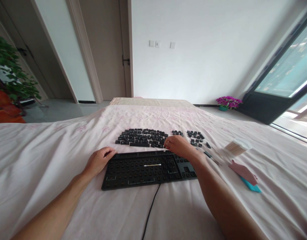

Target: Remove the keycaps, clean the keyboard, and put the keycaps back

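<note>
A black keyboard [140,180] with its keycaps removed lies on the cloth, its cable running toward me. My left hand [100,158] is closed at the upper left corner of the keyboard, thumb and fingers gripping the edge. My right hand [177,145] pinches a cotton swab [165,150], its white tip at the keyboard's far edge; most of this swab is hidden by the fingers. Another cotton swab [152,165] rests across the bare switches. Beyond the keyboard, many loose black keycaps [140,136] are laid out in rough rows.
To the right lie a clear pack of cotton swabs [237,147], a thin tool with a dark handle [208,154], and a pink-and-blue brush-like item [245,173]. The bed's patterned sheet [55,143] is wrinkled. Purple flowers [228,101] stand by the wall.
</note>
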A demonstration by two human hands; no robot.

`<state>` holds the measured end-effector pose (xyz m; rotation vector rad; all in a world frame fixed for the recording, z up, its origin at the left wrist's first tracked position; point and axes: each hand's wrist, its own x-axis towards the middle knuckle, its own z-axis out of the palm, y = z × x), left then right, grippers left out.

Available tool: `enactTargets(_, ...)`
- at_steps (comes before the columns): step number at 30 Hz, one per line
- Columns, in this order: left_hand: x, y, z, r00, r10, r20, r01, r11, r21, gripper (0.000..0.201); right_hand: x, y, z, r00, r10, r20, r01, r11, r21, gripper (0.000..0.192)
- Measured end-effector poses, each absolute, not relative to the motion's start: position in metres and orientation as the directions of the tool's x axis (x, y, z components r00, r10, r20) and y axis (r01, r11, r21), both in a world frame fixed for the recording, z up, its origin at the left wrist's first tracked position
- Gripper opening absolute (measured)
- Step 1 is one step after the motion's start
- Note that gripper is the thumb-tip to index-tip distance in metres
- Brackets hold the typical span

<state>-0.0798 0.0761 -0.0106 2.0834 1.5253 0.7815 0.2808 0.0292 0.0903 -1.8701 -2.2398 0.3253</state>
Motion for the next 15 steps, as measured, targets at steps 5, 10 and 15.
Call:
enactTargets(5,-0.0798,0.0753,-0.0103,0.23,0.955,0.189,0.71,-0.298,0.638,0.039,0.2774,0.0261,0.0917,-0.214,0.977,-0.016,0.949,0.204,-0.24,0.03)
enactTargets(10,-0.0798,0.0759,-0.0109,0.233,0.955,0.181,0.715,-0.295,0.635,0.04,0.2787,0.0218,0.0929,-0.301,0.953,-0.031,0.932,0.287,-0.223,0.027)
enactTargets(15,-0.0793,0.0754,-0.0101,0.226,0.957,0.181,0.723,-0.29,0.627,0.041,0.2855,0.0248,0.09,-0.305,0.952,-0.021,0.925,0.291,-0.245,0.025)
